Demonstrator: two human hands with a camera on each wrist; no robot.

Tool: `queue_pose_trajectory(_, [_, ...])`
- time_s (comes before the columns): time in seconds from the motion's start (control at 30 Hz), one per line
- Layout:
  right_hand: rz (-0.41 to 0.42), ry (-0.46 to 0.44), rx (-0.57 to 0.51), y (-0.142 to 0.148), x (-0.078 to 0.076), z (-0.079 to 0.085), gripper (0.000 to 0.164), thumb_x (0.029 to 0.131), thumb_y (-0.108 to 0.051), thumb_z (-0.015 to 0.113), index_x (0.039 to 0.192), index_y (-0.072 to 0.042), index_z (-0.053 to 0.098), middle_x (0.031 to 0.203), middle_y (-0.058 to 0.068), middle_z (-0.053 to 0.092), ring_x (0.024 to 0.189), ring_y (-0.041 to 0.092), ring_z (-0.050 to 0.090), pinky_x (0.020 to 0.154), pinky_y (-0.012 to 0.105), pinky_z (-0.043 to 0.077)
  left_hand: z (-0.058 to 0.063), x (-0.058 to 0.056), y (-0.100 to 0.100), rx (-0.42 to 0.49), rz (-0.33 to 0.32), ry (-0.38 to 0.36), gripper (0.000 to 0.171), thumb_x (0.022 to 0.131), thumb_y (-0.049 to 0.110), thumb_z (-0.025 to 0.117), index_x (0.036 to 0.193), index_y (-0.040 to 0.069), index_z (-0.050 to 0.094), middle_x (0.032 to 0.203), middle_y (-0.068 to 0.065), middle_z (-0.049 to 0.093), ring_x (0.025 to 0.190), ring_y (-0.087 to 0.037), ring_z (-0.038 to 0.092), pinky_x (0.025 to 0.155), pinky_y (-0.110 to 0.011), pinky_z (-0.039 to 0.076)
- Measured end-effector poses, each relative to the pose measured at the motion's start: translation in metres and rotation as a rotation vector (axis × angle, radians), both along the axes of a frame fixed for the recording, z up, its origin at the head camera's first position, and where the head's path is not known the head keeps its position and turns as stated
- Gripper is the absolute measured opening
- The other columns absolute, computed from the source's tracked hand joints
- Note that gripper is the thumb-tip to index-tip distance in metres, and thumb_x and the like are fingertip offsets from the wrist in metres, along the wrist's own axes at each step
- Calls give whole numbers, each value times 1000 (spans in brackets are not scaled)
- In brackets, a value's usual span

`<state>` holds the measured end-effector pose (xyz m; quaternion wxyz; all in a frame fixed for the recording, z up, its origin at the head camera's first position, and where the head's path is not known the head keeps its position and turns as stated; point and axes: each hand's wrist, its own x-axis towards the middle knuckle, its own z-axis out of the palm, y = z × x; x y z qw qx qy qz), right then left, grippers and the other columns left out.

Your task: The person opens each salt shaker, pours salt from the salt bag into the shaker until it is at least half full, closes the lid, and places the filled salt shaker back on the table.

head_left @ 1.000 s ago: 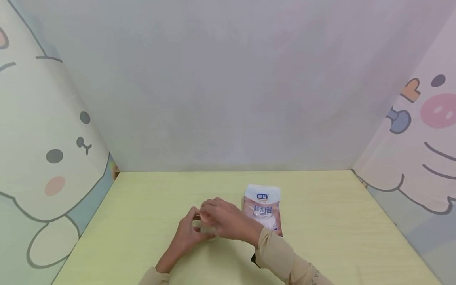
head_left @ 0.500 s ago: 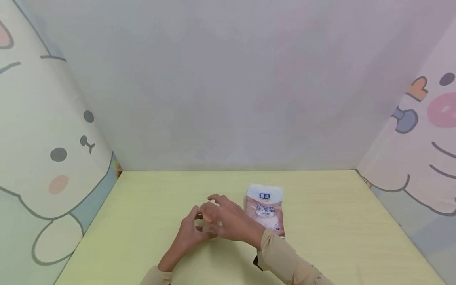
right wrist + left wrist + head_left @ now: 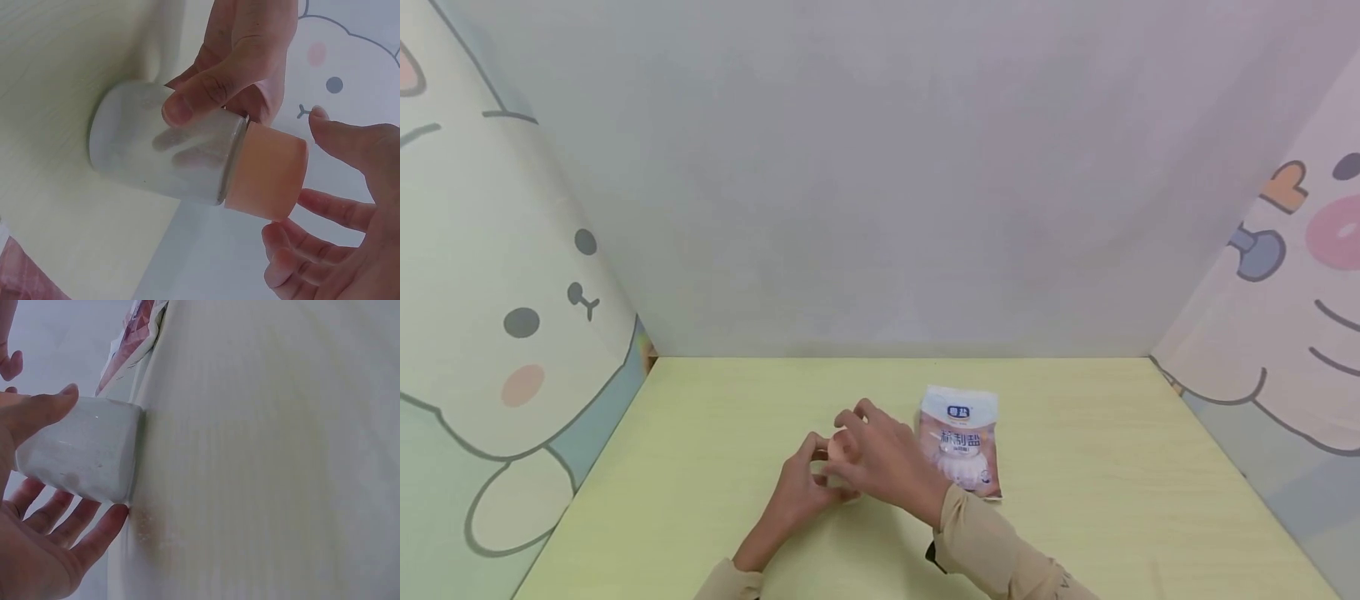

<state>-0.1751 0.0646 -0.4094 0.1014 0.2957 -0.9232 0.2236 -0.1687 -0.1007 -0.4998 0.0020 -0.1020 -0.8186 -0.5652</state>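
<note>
A clear jar [image 3: 131, 150] with an orange lid [image 3: 267, 170] stands upright on the table. My left hand [image 3: 799, 490] holds the jar around its body, with the thumb on one side and the fingers on the other. The jar's contents cannot be made out. At the lid is my right hand [image 3: 891, 462]; in the right wrist view its fingertips are at the lid's edge while the thumb [image 3: 340, 139] stands apart from it. To the right of the hands lies a white and reddish salt bag [image 3: 958, 446], printed with blue characters.
The pale yellow table [image 3: 1090, 467] runs back to a plain wall [image 3: 880, 183]. Side panels with cartoon animals [image 3: 542, 325] flank it. The salt bag lies flat close behind my right wrist.
My right hand's fingers have spread and loosened around the lid, so more of its orange top shows. The left hand keeps its hold on the jar. The view has shifted slightly.
</note>
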Motion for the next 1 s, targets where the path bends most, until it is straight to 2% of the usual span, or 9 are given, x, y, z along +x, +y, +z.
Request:
queue_pose_trajectory(0.1, [-15, -29, -1, -1, 0, 0, 51, 79, -55, 69, 109, -16, 62, 97, -3, 54, 65, 6, 46, 54, 20, 41, 1, 0, 0, -11, 3, 7, 55, 62, 26, 90, 96, 18, 47, 103, 2, 63, 98, -20, 59, 68, -28, 54])
queue_pose_trajectory(0.23, [-21, -76, -3, -2, -1, -1, 47, 79, -50, 71, 109, -14, 62, 97, -2, 54, 65, 7, 48, 57, 20, 44, 23, 9, 4, -3, 8, -3, 52, 64, 17, 89, 95, 14, 47, 102, -1, 63, 97, -23, 59, 69, -35, 56])
queue_pose_trajectory(0.33, [4, -78, 5, -3, -2, -1, 41, 82, -43, 71, 107, -12, 63, 98, -2, 54, 69, 7, 50, 61, 20, 46, 26, 10, 5, 25, 8, -19, 51, 64, 10, 88, 95, 13, 48, 103, -2, 62, 98, -24, 60, 71, -37, 56])
queue_pose_trajectory(0.47, [82, -51, 33, -2, -4, 2, 31, 83, -32, 70, 105, -11, 63, 100, -3, 57, 81, 8, 52, 67, 20, 48, 5, 2, 1, 49, -16, -6, 54, 63, 15, 89, 97, 15, 47, 107, -1, 61, 101, -22, 59, 72, -31, 56])
queue_pose_trajectory(0.5, [107, -49, 39, -1, -5, 3, 30, 83, -30, 71, 104, -11, 63, 101, -4, 57, 84, 9, 52, 69, 20, 48, 3, 1, 0, 54, -25, 0, 54, 63, 16, 89, 97, 14, 47, 108, -2, 60, 102, -23, 58, 72, -29, 56])
queue_pose_trajectory(0.7, [218, -121, 35, 3, -7, 8, 33, 81, -28, 75, 107, -11, 63, 110, -6, 57, 93, 8, 47, 75, 17, 45, 1, 0, -2, 60, -30, 24, 55, 63, 18, 89, 97, 15, 47, 109, -2, 60, 103, -25, 57, 71, -29, 56])
queue_pose_trajectory(0.8, [232, -149, 36, 4, -7, 8, 34, 81, -30, 75, 107, -12, 63, 111, -7, 57, 93, 7, 46, 75, 17, 45, 1, -1, -1, 53, -24, 22, 55, 62, 18, 90, 97, 15, 47, 108, -1, 60, 103, -24, 58, 72, -29, 56])
queue_pose_trajectory(1.0, [237, -166, 29, 4, -6, 7, 29, 80, -12, 74, 107, -13, 64, 112, -9, 58, 94, 7, 47, 78, 18, 45, -1, 0, -1, 49, -15, 18, 57, 60, 21, 91, 98, 15, 48, 107, 1, 61, 101, -23, 58, 73, -29, 56])
